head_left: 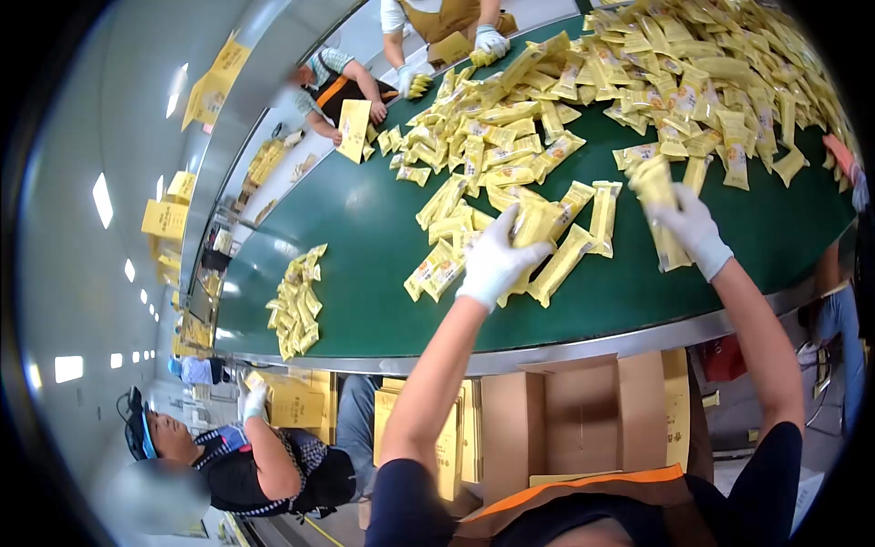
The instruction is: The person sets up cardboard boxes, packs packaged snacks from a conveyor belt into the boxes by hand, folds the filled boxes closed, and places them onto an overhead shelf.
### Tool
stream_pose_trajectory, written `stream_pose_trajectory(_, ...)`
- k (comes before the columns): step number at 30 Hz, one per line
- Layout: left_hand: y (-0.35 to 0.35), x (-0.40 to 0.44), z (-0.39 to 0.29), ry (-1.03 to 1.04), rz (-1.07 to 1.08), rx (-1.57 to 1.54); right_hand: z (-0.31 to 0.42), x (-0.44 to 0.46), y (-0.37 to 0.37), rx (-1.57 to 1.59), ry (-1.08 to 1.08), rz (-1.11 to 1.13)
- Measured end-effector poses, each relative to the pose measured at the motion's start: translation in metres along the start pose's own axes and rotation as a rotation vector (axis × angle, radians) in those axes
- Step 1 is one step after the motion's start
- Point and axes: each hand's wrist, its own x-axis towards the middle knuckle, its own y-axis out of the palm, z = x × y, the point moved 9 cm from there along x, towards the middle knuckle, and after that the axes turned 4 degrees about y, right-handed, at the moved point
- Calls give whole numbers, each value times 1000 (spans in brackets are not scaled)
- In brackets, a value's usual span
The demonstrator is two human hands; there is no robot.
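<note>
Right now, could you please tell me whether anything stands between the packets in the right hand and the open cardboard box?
Only the metal edge of the green belt runs between the yellow packets in the right hand and the open cardboard box; no other obstruction shows.

Packing plant | green conveyor belt (374, 310) | heaped yellow packets (674, 87) | open carton (580, 415)

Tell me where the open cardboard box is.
In the head view, the open cardboard box is slightly right of centre, below the green worktop, between the wearer's forearms.
</note>
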Motion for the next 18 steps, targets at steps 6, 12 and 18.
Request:
stream_pose_trajectory(6, 52, 28, 28, -6, 158, 296, -29, 18, 13, -402, 95, -96)
stream_pose_trajectory(12, 25, -26, 24, 225, -5, 488, 22, -14, 61, -882, -72, 207)
stream_pose_trajectory(18, 10, -78, 26, 407, -23, 570, 42, -74, 20, -1000, -599, -66)
